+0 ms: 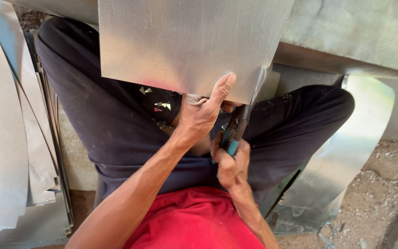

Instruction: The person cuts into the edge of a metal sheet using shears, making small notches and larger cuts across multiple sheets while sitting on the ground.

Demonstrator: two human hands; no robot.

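The left hand [202,113] pinches the metal sheet [190,41] over the lap, thumb on top. Right fingers [230,162] squeeze the snips [236,131] at its edge; a slip could cut that thumb.

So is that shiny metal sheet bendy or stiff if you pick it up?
Probably a bit of both. The metal sheet looks thin, and the snips in the right hand cut it, so it likely flexes. The left hand holds it flat by one edge. Cut edges are likely sharp.
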